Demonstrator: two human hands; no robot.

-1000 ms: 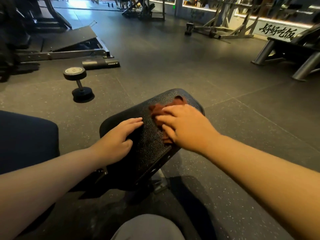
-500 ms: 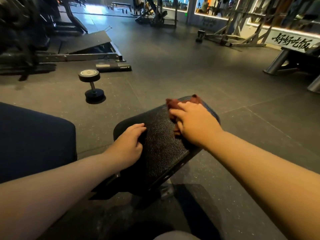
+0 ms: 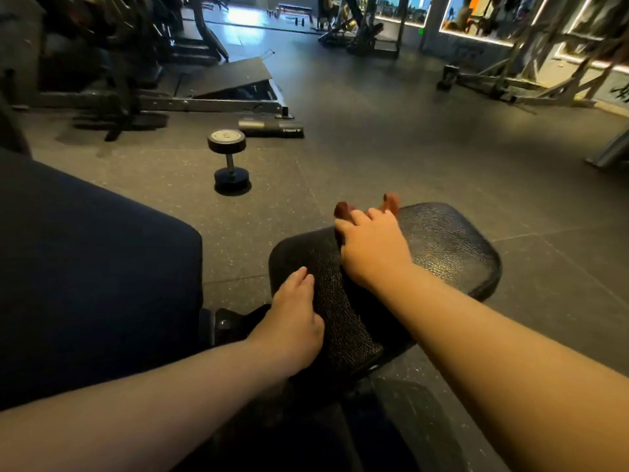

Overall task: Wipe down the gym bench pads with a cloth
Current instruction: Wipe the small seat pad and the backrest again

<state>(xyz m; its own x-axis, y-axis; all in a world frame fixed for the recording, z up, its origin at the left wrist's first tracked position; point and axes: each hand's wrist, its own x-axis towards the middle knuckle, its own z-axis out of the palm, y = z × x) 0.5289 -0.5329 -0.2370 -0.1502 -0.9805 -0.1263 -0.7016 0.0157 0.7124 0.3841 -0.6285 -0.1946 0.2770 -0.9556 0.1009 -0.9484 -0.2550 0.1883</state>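
A black textured bench pad (image 3: 442,247) lies in front of me, tilted, with its far end to the right. My right hand (image 3: 372,248) presses a reddish-brown cloth (image 3: 343,210) flat against the pad's far left edge. Only the cloth's ends show past my fingertips; the rest is hidden under the hand. My left hand (image 3: 294,327) rests with straight fingers on the pad's near left side, holding nothing. A larger dark blue pad (image 3: 95,277) fills the left of the view.
A dumbbell (image 3: 228,163) stands on the rubber floor beyond the pads, with a black roller (image 3: 272,127) and a low slanted platform (image 3: 231,80) behind it. Gym machine frames (image 3: 531,76) line the far right and back left.
My right hand has slid the cloth across the pad toward its far left edge. The view has shifted, so the pad sits further right. My left hand stays on the pad.
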